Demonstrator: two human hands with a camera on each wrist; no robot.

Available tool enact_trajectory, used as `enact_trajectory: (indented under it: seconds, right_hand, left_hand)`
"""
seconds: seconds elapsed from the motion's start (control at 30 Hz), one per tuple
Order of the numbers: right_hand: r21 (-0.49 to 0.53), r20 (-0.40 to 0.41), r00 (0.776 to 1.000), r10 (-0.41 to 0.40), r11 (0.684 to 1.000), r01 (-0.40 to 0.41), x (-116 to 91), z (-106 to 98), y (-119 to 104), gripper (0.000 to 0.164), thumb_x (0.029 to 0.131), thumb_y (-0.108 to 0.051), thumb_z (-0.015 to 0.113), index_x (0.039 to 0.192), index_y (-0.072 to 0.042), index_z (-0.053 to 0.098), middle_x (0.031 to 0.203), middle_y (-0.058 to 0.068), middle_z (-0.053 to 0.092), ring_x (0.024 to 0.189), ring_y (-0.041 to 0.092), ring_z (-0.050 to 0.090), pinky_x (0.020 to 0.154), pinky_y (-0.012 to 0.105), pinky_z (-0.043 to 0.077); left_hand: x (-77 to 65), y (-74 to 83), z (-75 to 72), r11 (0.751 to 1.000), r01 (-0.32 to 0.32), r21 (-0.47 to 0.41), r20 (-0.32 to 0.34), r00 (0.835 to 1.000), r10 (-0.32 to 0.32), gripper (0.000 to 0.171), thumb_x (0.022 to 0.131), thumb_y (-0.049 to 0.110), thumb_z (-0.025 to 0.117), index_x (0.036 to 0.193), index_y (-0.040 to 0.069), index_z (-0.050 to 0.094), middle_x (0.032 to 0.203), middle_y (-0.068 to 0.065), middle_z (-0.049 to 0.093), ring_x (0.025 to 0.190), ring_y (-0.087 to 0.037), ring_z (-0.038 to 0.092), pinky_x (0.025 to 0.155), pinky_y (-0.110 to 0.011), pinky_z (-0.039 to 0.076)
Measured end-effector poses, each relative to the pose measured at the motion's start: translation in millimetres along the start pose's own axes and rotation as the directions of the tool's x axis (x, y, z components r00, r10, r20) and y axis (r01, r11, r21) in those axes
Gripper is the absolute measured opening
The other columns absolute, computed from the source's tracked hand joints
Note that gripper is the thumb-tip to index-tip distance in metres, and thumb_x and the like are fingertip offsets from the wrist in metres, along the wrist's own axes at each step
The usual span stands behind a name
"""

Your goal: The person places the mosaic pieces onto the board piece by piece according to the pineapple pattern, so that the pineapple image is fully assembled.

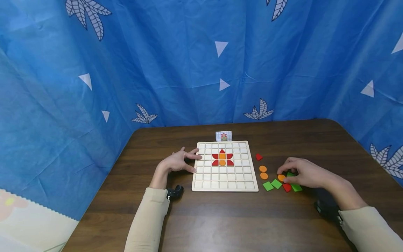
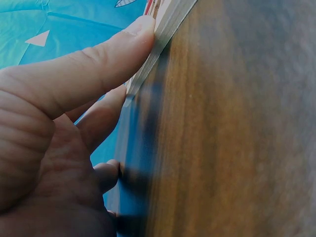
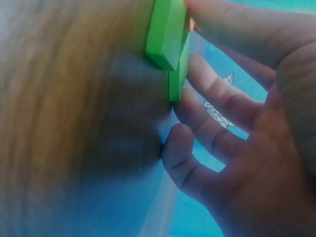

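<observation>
A white grid board (image 1: 225,177) lies on the table with a figure of red pieces (image 1: 230,162), an orange square (image 1: 222,156) and an orange disc (image 1: 222,162) in its cells. My left hand (image 1: 177,161) rests at the board's left edge, thumb and fingers spread against its rim. To the right, my right hand (image 1: 306,172) pinches another orange disc (image 1: 281,178) between thumb and fingers, low over a cluster of loose pieces. In the right wrist view, green pieces (image 3: 165,37) sit beside the thumb, and the disc is mostly hidden.
Two more orange discs (image 1: 263,169), a red piece (image 1: 259,156) and green squares (image 1: 268,186) lie between the board and my right hand. A small patterned card (image 1: 219,134) is behind the board. A blue curtain (image 1: 189,70) hangs along the table's far edge.
</observation>
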State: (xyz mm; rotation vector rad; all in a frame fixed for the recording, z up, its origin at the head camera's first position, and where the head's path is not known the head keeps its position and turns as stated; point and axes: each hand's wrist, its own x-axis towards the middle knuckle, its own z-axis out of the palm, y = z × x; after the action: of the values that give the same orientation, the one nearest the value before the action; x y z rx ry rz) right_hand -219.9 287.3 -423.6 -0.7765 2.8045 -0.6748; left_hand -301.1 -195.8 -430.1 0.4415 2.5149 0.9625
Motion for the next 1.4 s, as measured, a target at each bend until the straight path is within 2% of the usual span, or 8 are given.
enact_trajectory:
  seconds: [0.33,0.57,0.77,1.0,1.27,1.4]
  right_hand:
    - [-0.031,0.025,0.999,0.021,0.999,-0.02,3.6,1.2,-3.0,0.022,0.087,-0.025,0.082,0.108,-0.023,0.076,0.106,-0.009,0.064,0.092,0.009,0.059,0.081,0.029,0.057]
    - [-0.052,0.023,0.998,0.061,0.997,-0.06,6.6,2.5,-6.7,0.017,0.093,-0.021,0.077,0.109,-0.018,0.073,0.107,-0.004,0.064,0.091,0.011,0.058,0.081,0.033,0.058]
    - [-0.058,-0.005,0.999,0.043,0.997,-0.043,13.2,0.2,-13.5,0.018,0.095,-0.02,0.074,0.112,-0.015,0.072,0.106,-0.002,0.065,0.091,0.012,0.059,0.084,0.037,0.059]
    - [-0.045,-0.048,0.999,-0.005,0.999,0.002,35.9,-0.8,-37.9,0.019,0.096,-0.017,0.074,0.114,-0.013,0.072,0.107,-0.001,0.065,0.094,0.013,0.061,0.088,0.041,0.059]
    - [-0.005,-0.062,0.998,0.004,1.0,-0.004,73.2,8.1,-67.9,0.022,0.096,-0.017,0.074,0.116,-0.011,0.072,0.105,0.001,0.063,0.088,0.016,0.056,0.076,0.03,0.055]
    - [0.001,-0.073,0.997,-0.002,1.0,0.002,90.9,14.5,-79.9,0.024,0.095,-0.019,0.075,0.118,-0.012,0.072,0.108,0.004,0.065,0.091,0.018,0.057,0.078,0.031,0.056]
  left_hand:
    - [0.9,-0.9,0.8,1.0,0.002,-0.005,0.0,1.0,-0.002,0.058,0.082,0.019,0.086,0.136,0.03,0.069,0.165,0.009,0.038,0.161,-0.037,-0.01,0.121,-0.073,-0.01]
    - [1.4,-0.2,0.4,1.0,0.002,-0.013,-0.004,1.0,-0.002,0.058,0.081,0.019,0.087,0.136,0.03,0.069,0.165,0.009,0.038,0.161,-0.036,-0.011,0.121,-0.073,-0.01]
    - [1.3,-0.5,0.9,1.0,-0.002,-0.015,-0.002,1.0,0.002,0.058,0.081,0.02,0.087,0.135,0.03,0.07,0.165,0.008,0.038,0.161,-0.037,-0.011,0.121,-0.073,-0.01]
    - [1.2,-2.1,1.3,1.0,0.004,-0.005,-0.009,1.0,-0.004,0.058,0.081,0.021,0.087,0.135,0.031,0.07,0.165,0.009,0.038,0.161,-0.037,-0.01,0.121,-0.073,-0.009]
    - [2.6,-4.0,1.3,1.0,0.0,0.001,-0.016,1.0,0.0,0.058,0.081,0.022,0.087,0.135,0.033,0.07,0.165,0.011,0.038,0.161,-0.036,-0.01,0.121,-0.073,-0.009]
    - [2.5,-4.5,1.6,1.0,0.006,-0.003,-0.012,1.0,-0.006,0.058,0.081,0.023,0.088,0.134,0.034,0.07,0.165,0.012,0.038,0.161,-0.035,-0.011,0.121,-0.074,-0.008]
